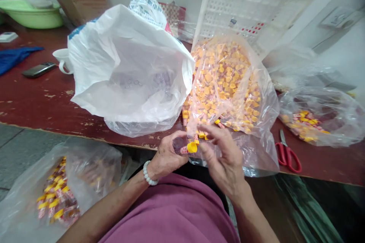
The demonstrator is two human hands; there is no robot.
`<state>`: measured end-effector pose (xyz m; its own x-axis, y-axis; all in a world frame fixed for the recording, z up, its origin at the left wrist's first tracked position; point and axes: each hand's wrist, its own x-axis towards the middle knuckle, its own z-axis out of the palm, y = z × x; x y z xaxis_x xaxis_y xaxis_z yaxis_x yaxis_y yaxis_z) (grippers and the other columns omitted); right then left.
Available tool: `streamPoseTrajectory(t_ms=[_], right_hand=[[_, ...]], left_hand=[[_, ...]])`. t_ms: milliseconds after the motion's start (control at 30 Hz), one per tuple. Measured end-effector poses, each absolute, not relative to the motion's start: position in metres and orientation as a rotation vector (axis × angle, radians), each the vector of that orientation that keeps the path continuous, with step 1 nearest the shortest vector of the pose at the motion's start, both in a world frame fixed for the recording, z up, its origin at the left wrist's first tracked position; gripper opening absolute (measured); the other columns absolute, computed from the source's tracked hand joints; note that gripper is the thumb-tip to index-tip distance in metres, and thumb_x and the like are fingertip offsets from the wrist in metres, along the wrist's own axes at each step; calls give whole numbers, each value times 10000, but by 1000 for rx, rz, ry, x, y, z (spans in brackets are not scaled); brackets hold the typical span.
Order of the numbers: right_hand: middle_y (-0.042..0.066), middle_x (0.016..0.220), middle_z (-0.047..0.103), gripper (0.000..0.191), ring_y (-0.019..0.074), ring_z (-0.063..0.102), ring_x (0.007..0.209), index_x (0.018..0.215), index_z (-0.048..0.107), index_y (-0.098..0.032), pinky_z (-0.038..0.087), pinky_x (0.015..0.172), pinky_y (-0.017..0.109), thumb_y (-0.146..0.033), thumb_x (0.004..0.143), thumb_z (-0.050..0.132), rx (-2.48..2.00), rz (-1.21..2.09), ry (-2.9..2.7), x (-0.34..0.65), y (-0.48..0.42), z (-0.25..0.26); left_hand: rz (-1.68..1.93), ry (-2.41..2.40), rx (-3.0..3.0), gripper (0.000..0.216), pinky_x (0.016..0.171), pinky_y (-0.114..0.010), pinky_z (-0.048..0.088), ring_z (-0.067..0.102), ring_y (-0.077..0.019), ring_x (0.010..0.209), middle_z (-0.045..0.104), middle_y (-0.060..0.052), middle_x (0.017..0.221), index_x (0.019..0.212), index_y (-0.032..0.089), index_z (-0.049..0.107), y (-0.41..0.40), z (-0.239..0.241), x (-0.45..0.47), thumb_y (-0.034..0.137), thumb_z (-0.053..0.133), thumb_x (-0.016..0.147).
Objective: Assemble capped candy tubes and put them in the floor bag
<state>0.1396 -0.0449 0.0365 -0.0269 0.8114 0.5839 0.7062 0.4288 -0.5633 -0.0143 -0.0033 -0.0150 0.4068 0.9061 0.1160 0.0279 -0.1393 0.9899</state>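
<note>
My left hand (pixel 170 153), wearing a pale bead bracelet, is closed around a small printed tube with a yellow cap (pixel 192 147). A clear, purplish round plastic piece (pixel 178 144) shows inside the same grip. Just right of it my right hand (pixel 224 152) has its thumb and fingers curved but apart. A second small yellow-capped tube (pixel 196 139) is close to those fingertips; whether they touch it I cannot tell. Directly behind both hands lies a large clear bag (pixel 268 102) full of such yellow-capped tubes.
A white plastic bag (pixel 94 60) stands open on the red table (pixel 34 100), clear pieces inside. Red scissors (pixel 288 155) and a smaller bag of tubes (pixel 339 121) are at right. Another tube bag (pixel 105 159) is lower left. A cup (pixel 63 60) and phone (pixel 39 69) lie left.
</note>
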Motion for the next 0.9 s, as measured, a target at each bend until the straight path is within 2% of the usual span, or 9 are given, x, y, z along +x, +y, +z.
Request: streamPoseTrajectory(t_ms=[133, 233, 300, 400, 467, 533, 633, 767, 900], right_hand=[[87, 1098, 601, 325, 184, 586, 878, 1212, 513, -228, 500, 786, 369, -296, 895, 504, -1421, -78, -1470, 133, -26, 30], [110, 1141, 567, 361, 220, 549, 1026, 1259, 465, -232, 470, 878, 418, -282, 902, 490, -1385, -165, -1615, 113, -16, 17], [107, 1145, 558, 345, 211, 538, 1054, 1254, 465, -230, 458, 901, 412, -264, 911, 472, -1358, -125, -1665, 110, -14, 10], [78, 1079, 574, 262, 182, 557, 992, 1167, 522, -217, 462, 864, 371, -263, 931, 416, -1407, -94, -1451, 136, -9, 5], [66, 1006, 596, 249, 178, 569, 935, 1096, 555, -197, 461, 828, 357, -273, 935, 382, -1549, -102, -1309, 167, -1, -2], [78, 961, 622, 245, 195, 571, 902, 1036, 587, -171, 448, 828, 372, -262, 908, 398, -1774, -48, -1398, 196, 11, -15], [103, 949, 651, 169, 232, 562, 912, 895, 648, -162, 425, 859, 405, -192, 802, 510, -1845, 58, -1527, 220, 29, -39], [144, 1035, 643, 169, 264, 536, 993, 853, 666, -155, 386, 910, 447, -183, 778, 516, -1845, 121, -1537, 222, 39, -55], [101, 889, 654, 238, 209, 580, 831, 918, 641, -147, 458, 789, 382, -305, 843, 479, -1809, 196, -1451, 208, 21, -36]], left_hand=[[900, 798, 1607, 384, 742, -262, 464, 602, -163, 796, 669, -47, 891, 960, 135, 623, -7, -16, -11, -10, 560, 610], [858, 749, 1557, 266, 631, -226, 444, 569, -132, 687, 644, -21, 784, 860, 126, 607, -12, -16, -6, 15, 576, 620], [838, 762, 1510, 273, 591, -211, 428, 555, -122, 658, 632, -12, 754, 856, 125, 605, -13, -17, -6, 12, 581, 609], [889, 819, 1441, 376, 610, -207, 438, 575, -123, 685, 642, -15, 783, 918, 132, 614, -9, -20, -13, -24, 567, 580], [924, 867, 1369, 366, 553, -192, 428, 570, -107, 625, 631, -7, 752, 921, 138, 605, -4, -22, -20, -12, 588, 587], [911, 897, 1298, 347, 462, -174, 395, 546, -91, 552, 616, 0, 734, 924, 143, 589, -1, -22, -27, 27, 624, 599], [852, 874, 1232, 362, 391, -171, 398, 543, -102, 543, 613, -9, 766, 955, 150, 569, -1, -20, -31, 70, 645, 610], [811, 819, 1234, 348, 419, -186, 448, 525, -100, 569, 606, -7, 761, 942, 142, 560, -4, -15, -30, 63, 641, 613], [844, 798, 1336, 310, 547, -187, 461, 552, -96, 644, 619, -12, 768, 895, 127, 581, -4, -14, -30, 6, 609, 611]])
